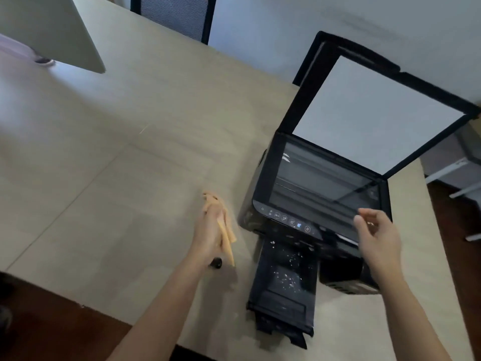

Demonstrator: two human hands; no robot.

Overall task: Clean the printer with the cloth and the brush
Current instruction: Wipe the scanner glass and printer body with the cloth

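head view: a person's two hands hang over a pale bench (135, 157) beside a black printer (307, 220). the left hand (212, 234) is curled around an orange cloth (227, 238) and, with it, a brush whose dark handle end (216, 262) pokes out below the palm; the bristle end is hidden by the cloth and fingers. the cloth bunches above the knuckles and trails down past the wrist side of the hand. the right hand (377, 237) floats apart from the left, fingers loosely spread and holding nothing, just over the front right corner of the printer's scanner glass (325, 186). whether it touches the printer cannot be told. the printer sits between the two hands and beyond them, its scanner lid (377, 115) raised and showing a white underside. below the control panel (289, 221), between the forearms, the output tray (283, 287) is pulled out toward the person and speckled with pale crumbs or dust. far beyond the left hand stands a tilted grey monitor (52, 29), and a dark mesh chair back (174, 16) shows past the far bench edge.
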